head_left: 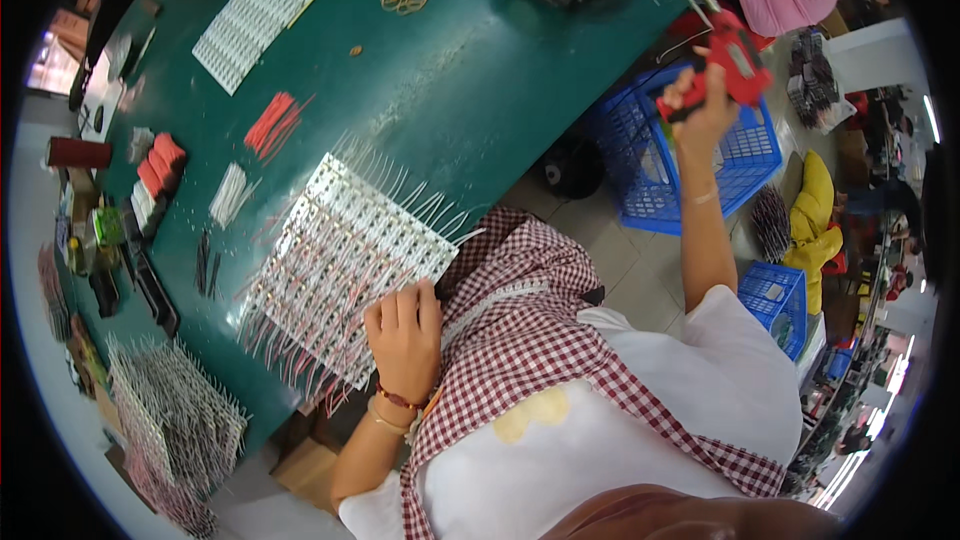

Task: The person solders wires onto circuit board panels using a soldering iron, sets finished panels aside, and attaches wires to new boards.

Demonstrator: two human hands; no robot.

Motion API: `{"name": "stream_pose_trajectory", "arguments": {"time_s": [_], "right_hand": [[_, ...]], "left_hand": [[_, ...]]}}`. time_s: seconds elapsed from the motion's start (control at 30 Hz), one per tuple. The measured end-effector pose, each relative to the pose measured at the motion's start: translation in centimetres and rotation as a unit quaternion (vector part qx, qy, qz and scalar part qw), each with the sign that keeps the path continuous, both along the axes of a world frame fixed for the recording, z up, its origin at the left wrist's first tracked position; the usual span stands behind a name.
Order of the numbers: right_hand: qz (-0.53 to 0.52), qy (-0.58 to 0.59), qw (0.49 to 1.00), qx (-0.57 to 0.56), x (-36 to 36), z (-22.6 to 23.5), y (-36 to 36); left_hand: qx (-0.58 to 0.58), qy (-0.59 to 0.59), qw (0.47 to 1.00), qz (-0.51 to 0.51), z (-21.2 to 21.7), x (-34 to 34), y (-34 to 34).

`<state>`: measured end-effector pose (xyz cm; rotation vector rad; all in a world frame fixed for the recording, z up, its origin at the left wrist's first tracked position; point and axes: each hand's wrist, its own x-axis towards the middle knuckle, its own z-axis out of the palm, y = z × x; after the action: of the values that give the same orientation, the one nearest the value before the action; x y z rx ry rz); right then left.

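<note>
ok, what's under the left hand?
The left hand rests on the near edge of the white wired panel, which lies on the green table. The part under the palm is hidden.

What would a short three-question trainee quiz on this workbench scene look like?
1. True or false: the left hand rests on the white wired panel.
2. What does the right hand hold? A) red tool B) rubber bands C) a fan
3. What colour is the basket under the raised hand?

Key: 1 true. 2 A, the red tool. 3 blue.
</note>
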<state>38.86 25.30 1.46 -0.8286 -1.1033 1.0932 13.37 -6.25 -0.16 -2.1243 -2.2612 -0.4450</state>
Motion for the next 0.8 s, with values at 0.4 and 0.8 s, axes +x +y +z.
{"name": "stream_pose_trajectory", "arguments": {"time_s": [0.4,0.8], "right_hand": [[-0.038,-0.049,0.998,0.002,-2.9,-2.7,5.0],[-0.004,0.103,0.994,-0.033,-5.3,-0.4,-2.5]], "left_hand": [[0.018,0.045,0.998,0.049,-0.9,-0.7,0.3],[0.662,0.157,0.733,0.012,15.8,1.7,-4.3]]}}
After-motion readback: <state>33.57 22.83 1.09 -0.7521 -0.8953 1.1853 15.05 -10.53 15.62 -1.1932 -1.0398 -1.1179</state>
